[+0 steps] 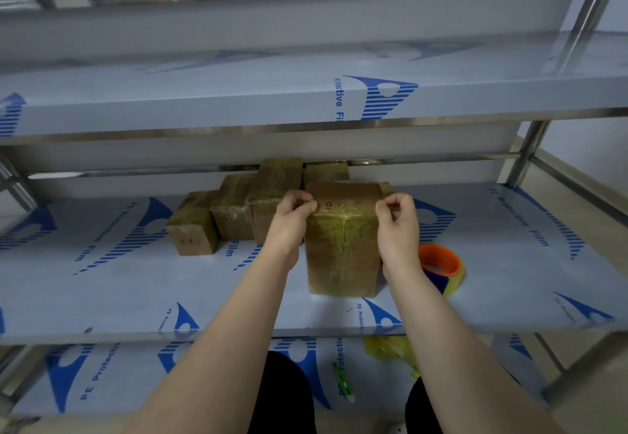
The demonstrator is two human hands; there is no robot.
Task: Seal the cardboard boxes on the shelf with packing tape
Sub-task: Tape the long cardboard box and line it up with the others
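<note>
Left hand (294,211) and right hand (398,221) pinch the near box (343,250) at its top corners. It looks taped already, like the far boxes (234,211); little seems left.

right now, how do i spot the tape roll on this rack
Look at the middle shelf of the metal rack, covered in blue-printed film. Just right of the nearest taped box and the right hand sits the roll of packing tape. It is the only round thing there, with a bright orange core.
</note>
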